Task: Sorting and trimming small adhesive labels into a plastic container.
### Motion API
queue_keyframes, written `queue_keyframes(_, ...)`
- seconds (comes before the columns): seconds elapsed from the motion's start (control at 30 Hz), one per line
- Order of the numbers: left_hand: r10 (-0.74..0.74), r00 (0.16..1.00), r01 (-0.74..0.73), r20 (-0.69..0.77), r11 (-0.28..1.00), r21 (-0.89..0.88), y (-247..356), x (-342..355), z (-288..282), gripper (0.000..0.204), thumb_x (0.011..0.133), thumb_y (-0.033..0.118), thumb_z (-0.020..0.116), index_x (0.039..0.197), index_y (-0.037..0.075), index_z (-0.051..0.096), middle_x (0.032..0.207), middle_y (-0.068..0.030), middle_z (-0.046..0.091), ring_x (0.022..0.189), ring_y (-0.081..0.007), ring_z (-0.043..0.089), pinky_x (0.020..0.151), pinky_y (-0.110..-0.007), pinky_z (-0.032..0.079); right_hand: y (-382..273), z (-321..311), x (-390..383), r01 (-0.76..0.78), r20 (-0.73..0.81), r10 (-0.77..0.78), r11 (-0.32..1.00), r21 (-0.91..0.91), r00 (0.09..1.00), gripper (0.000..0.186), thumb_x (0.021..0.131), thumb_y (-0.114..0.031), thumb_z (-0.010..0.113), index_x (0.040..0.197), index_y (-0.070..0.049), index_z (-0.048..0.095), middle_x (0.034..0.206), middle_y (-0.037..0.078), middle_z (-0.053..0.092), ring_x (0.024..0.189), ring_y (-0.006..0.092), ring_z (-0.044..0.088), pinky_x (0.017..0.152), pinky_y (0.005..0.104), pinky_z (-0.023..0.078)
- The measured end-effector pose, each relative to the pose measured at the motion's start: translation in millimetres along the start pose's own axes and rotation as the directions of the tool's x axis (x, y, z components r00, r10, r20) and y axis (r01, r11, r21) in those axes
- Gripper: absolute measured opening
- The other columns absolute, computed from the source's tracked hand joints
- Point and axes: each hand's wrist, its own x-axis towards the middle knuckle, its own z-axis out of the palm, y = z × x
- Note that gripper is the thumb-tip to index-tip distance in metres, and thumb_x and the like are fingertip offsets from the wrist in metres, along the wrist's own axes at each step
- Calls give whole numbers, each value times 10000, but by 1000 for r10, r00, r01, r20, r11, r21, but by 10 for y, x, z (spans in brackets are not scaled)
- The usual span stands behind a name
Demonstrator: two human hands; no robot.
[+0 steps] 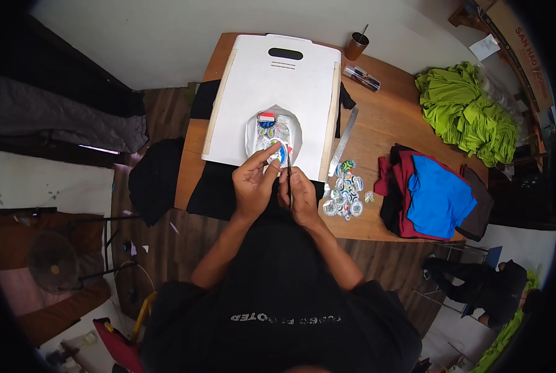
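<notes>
My left hand pinches a small round blue, white and green cut-out over a white bag-like opening on a white board. More colourful printed pieces lie inside that opening. My right hand, just beside the left, grips a slim dark tool, held upright against the cut-out's edge; its exact kind is hard to make out. A pile of similar cut-out stickers lies on the wooden table to the right, beside a long metal ruler.
Folded lime garments and blue, maroon and dark ones lie rightward. A brown cup and a transparent case sit at the back. Black cloth is left; a fan stands lower left. Another person is at lower right.
</notes>
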Motion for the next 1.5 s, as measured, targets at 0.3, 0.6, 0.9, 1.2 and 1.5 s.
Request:
queue_keyframes(0.3, 18, 1000, -18, 13, 1000, 12, -5, 6, 0, 329, 908, -79, 571, 1236, -108, 578, 1099, -125, 626, 1022, -128, 575, 900, -246, 455, 22, -5, 11, -6, -17, 7, 1000, 18, 1000, 352, 1056, -359, 346, 1001, -38, 479, 557, -27, 382, 451, 41, 312, 438, 199, 276)
queue_keyframes(0.6, 13, 1000, -13, 10, 1000, 3, 7, 10, -2, 332, 908, -86, 560, 1239, -107, 576, 1106, -128, 628, 1023, -127, 575, 899, -246, 455, 21, -10, 10, -3, -17, 3, 1000, 1, 1000, 358, 1057, -362, 336, 1000, -39, 479, 558, -25, 382, 457, 45, 315, 442, 203, 281)
queue_keyframes(0.9, -13, 1000, 13, 11, 1000, 3, 12, 6, -12, 327, 903, -91, 554, 1228, -107, 585, 1112, -135, 630, 1034, -132, 577, 912, -250, 453, 24, -12, 12, -13, -7, 13, 1000, -5, 1000, 365, 1056, -376, 336, 1004, -44, 480, 561, -22, 387, 462, 48, 320, 450, 204, 284)
queue_keyframes(1.2, -4, 1000, 4, 9, 1000, 7, 13, 0, -10, 320, 903, -93, 554, 1220, -107, 590, 1111, -135, 630, 1033, -133, 577, 907, -250, 456, 33, -3, 8, -10, -14, 10, 1000, 8, 1000, 359, 1057, -370, 338, 998, -46, 480, 558, -28, 378, 458, 44, 310, 448, 201, 279)
queue_keyframes(1.5, 11, 999, -11, -32, 1000, 11, -4, 2, 16, 349, 905, -71, 595, 1252, -98, 569, 1110, -132, 637, 962, -112, 592, 849, -239, 488, 15, 11, -3, -11, -24, 12, 1000, 23, 1000, 359, 1055, -372, 341, 1008, -43, 475, 556, -29, 379, 452, 44, 315, 441, 198, 279)
